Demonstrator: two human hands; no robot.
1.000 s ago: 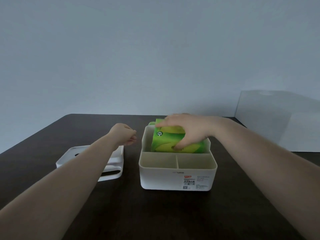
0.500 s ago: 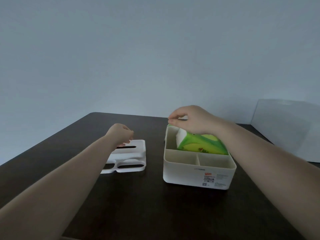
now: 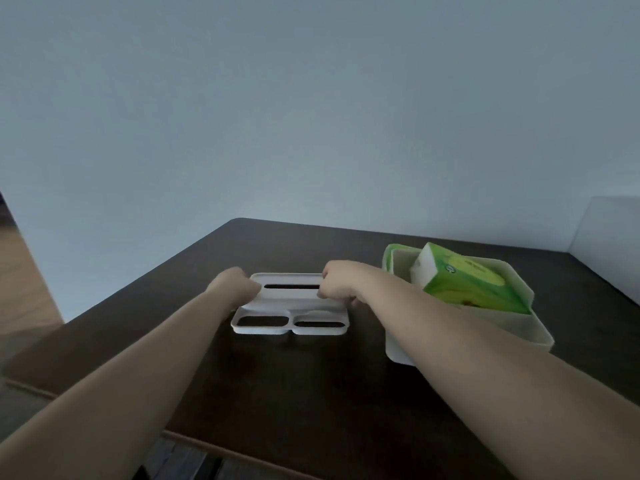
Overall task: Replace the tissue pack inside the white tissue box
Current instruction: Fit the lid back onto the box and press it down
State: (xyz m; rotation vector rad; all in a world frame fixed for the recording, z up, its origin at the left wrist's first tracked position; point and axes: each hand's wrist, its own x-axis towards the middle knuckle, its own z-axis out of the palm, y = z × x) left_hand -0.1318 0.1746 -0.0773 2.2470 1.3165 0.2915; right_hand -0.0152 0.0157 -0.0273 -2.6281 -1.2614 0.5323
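Note:
The white lid [image 3: 292, 304] of the tissue box lies flat on the dark table, with a long slot and two openings in it. My left hand [image 3: 235, 284] grips its left edge and my right hand [image 3: 337, 282] grips its right edge. To the right stands the open white tissue box [image 3: 512, 327]. A green tissue pack [image 3: 467, 282] lies tilted in its back compartment, its left end raised above the rim. My right forearm crosses in front of the box's near left corner.
The dark table [image 3: 311, 382] ends at a near edge low in the view and a left edge by the wooden floor [image 3: 20, 285]. A pale panel [image 3: 609, 244] stands at the far right. A plain wall rises behind.
My right hand let go of the green pack and moved left onto the lid. My left hand closed on the lid's other edge. The view swung left, so the box now sits at the right.

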